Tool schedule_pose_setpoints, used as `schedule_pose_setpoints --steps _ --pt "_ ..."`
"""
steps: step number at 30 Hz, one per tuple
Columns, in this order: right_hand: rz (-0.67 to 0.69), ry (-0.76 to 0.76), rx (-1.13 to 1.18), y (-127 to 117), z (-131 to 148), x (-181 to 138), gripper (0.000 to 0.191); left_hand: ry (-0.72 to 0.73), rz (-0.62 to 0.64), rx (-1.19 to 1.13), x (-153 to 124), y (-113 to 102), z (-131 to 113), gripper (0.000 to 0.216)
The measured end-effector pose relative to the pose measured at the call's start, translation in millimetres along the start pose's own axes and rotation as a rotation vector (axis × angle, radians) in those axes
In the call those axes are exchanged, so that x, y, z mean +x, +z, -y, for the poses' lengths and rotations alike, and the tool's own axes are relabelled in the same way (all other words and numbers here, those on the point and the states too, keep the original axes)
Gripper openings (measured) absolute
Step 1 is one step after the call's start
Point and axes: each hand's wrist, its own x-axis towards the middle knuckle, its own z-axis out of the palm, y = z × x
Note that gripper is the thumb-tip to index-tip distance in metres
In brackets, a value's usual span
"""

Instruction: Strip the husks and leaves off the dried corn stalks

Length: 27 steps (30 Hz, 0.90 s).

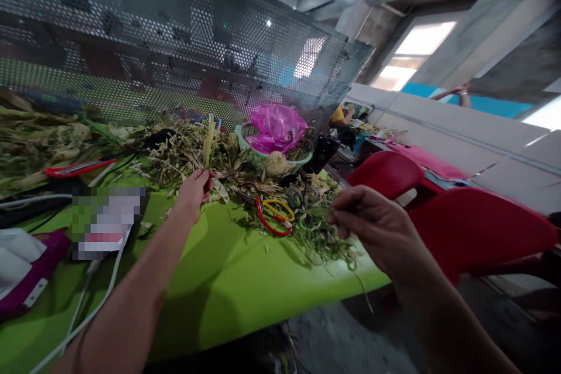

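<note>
My left hand (195, 191) is closed around the lower end of a pale yellow-green dried leaf strip (211, 143), which stands upright above the fingers. To the right, my right hand (370, 219) is raised over the table's edge with thumb and fingertips pinched together; anything between them is too small to make out. Beside it lies a heap of shredded green fibres (319, 239). Between the hands rest scissors with red and yellow handles (275, 216), their blades partly covered by dried scraps. Behind my left hand spreads a pile of dry leaf strips (175, 155).
A pale green basket (241, 139) holds a magenta plastic bag (280, 125). On the green table (236, 286) at left are a blurred-out phone-like item (109, 222), a white cable (111, 286), a red-edged tool (81, 168) and a purple tissue pack (37, 280). Red chairs (477, 228) stand right; a perforated screen (166, 41) rises behind.
</note>
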Motion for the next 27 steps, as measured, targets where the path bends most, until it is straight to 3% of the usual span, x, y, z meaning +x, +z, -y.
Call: schedule_pose_setpoints --steps 5,9,12,17,23,27 --pt "0.142 -0.096 0.090 54 5 44 0.019 0.037 0.035 0.050 -1 2 4 0.014" --pt "0.191 -0.135 0.073 103 -30 88 0.017 0.070 0.063 0.062 -4 7 2 0.020" --pt "0.172 -0.135 0.089 125 -61 111 0.018 -0.009 0.001 0.110 -4 12 -2 0.019" --pt "0.141 -0.102 0.126 132 -86 119 0.023 0.020 0.043 0.164 -3 18 -3 0.020" --pt "0.184 -0.133 0.102 130 -91 113 0.022 0.095 0.073 0.302 0 21 15 0.021" --pt "0.229 -0.121 0.095 130 -95 109 0.022 0.061 0.092 0.298 -1 23 20 0.022"
